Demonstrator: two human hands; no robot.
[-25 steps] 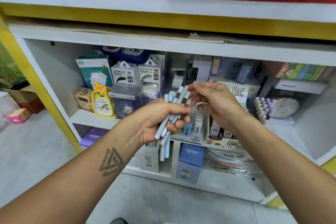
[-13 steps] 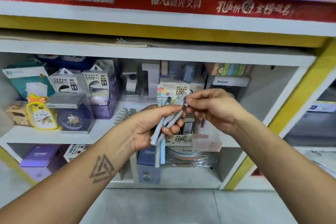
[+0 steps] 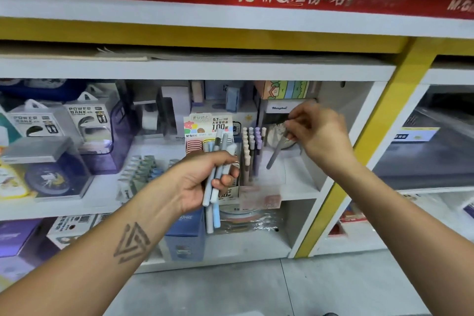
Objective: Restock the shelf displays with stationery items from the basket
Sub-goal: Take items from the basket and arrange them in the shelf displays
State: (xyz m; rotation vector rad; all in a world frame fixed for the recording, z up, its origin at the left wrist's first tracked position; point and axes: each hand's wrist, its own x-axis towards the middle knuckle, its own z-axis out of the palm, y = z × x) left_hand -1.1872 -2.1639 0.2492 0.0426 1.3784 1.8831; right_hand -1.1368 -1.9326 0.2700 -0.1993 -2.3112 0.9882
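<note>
My left hand grips a bunch of pens with grey, white and pale blue barrels, upright in front of the middle shelf. My right hand pinches a single grey pen by its top; the pen hangs tilted, tip down-left, just right of the pen display rack. That rack stands on the shelf and holds several pens with beige and lilac caps. The basket is out of view.
A pencil-lead box stands behind my left hand. Power bank boxes and clocks in clear cases fill the shelf's left. A yellow upright post bounds the bay on the right. Boxes sit on the lower shelf.
My right hand has drawn one grey pen out of the bunch and carried it right, toward the display rack. The view has shifted right along the shelf.
</note>
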